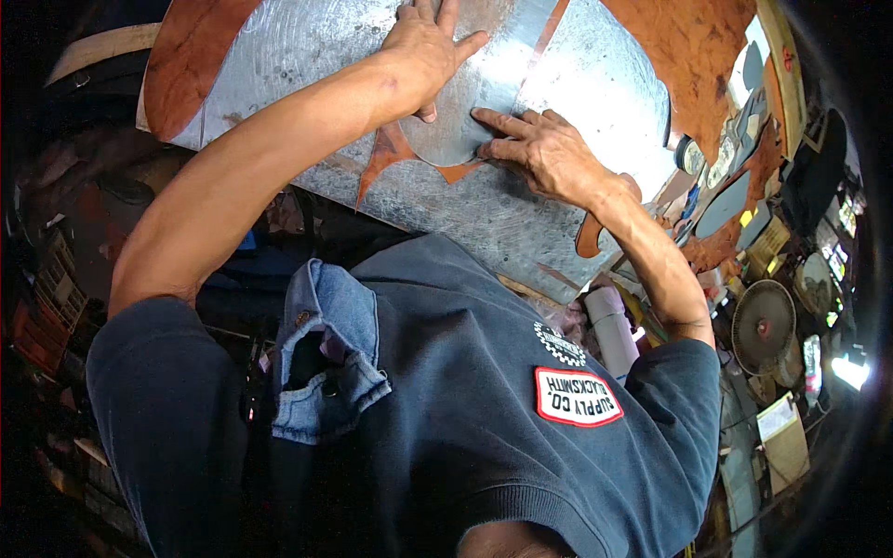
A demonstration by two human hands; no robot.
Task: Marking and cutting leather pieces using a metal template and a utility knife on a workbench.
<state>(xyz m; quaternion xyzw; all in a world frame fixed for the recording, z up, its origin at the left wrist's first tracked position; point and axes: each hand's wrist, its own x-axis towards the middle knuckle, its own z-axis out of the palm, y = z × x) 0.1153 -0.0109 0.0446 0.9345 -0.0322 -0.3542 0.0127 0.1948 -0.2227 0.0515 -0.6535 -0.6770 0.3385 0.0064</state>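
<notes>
My left hand [425, 54] lies with its fingers spread on a grey sheet with a rounded near end [451, 126], which looks like a pattern piece. Pressed to the right edge of that sheet are the outstretched fingers of my right hand [549, 153], with nothing visible in its grip. Brown leather [386, 163] shows from under the rounded end, its offcut-like points sticking out to the left and front. All of this rests on a scuffed metal worktop [409, 200]. Below my right wrist is a curved brown piece [589, 234], partly hidden by the forearm.
Larger brown leather sheets lie at the far left [191, 60] and far right [693, 56] of the worktop. A small round roll [688, 155] and several grey flat shapes [724, 205] sit on the right. Beyond the worktop's right side stands a fan [763, 325].
</notes>
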